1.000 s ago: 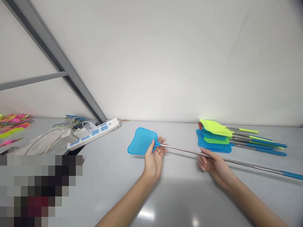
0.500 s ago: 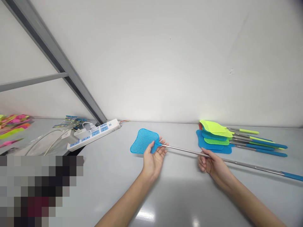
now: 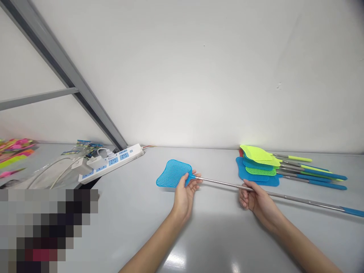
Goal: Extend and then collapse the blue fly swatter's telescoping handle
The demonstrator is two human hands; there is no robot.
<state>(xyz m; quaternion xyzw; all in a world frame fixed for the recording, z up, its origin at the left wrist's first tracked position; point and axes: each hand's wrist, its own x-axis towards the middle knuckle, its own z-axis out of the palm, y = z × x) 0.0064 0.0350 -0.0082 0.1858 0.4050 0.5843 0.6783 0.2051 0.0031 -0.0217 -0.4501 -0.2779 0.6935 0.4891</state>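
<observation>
A blue fly swatter [image 3: 174,173] with a perforated head and a long, drawn-out metal shaft is held above the table, its blue handle reaching the right edge of the view. My left hand [image 3: 186,191] grips it where the head meets the shaft, thumb on top and fingers beneath. Around the middle of the shaft, my right hand [image 3: 254,197] is closed, thumb above and fingers curled under. Behind my right hand lies a pile of fly swatters [image 3: 257,153] in yellow, green and blue, their handles pointing right.
A white power strip [image 3: 121,161] with plugs and cables sits on the grey table [image 3: 127,212] at left. Beyond it are clear plastic packets [image 3: 85,146] and brightly coloured pieces [image 3: 18,151]. A grey metal frame [image 3: 82,91] slants along the white wall [image 3: 199,76].
The swatter's head has tilted slightly and dropped a little, with my left hand turning along with it. My right hand keeps its hold on the shaft. The view has shifted slightly.
</observation>
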